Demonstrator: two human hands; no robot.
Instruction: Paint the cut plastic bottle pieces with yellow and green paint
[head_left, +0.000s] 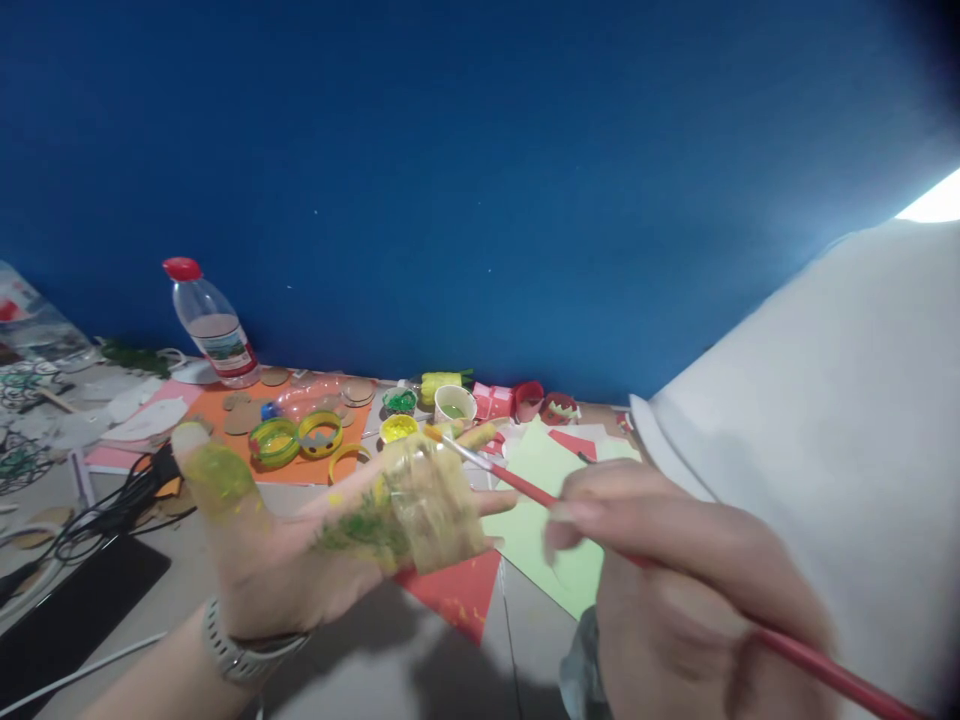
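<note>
My left hand point(262, 560) is stretched out palm up, thumb raised. A translucent yellow-smeared plastic piece point(439, 505) lies over its fingers, seemingly a sleeve around them; the fingertips stick out beyond its right edge. Yellow paint covers the thumb, and green paint marks the palm. In my right hand point(675, 570) is a paintbrush point(525, 485) with a red handle, gripped between thumb and fingers. The brush tip, yellowish, is at the upper edge of the plastic piece; whether it touches is unclear. Just behind stand a cup of yellow paint point(399, 429) and a cup of green paint point(399, 401).
A white cup point(454, 405) of greenish liquid stands behind my left hand. Painted rings point(274, 442) and a red-capped bottle point(217, 330) are to the left, by an orange sheet point(300, 468). Pale green paper point(551, 540) lies right. Black cables point(112, 510) and a phone-like slab point(82, 620) lie left.
</note>
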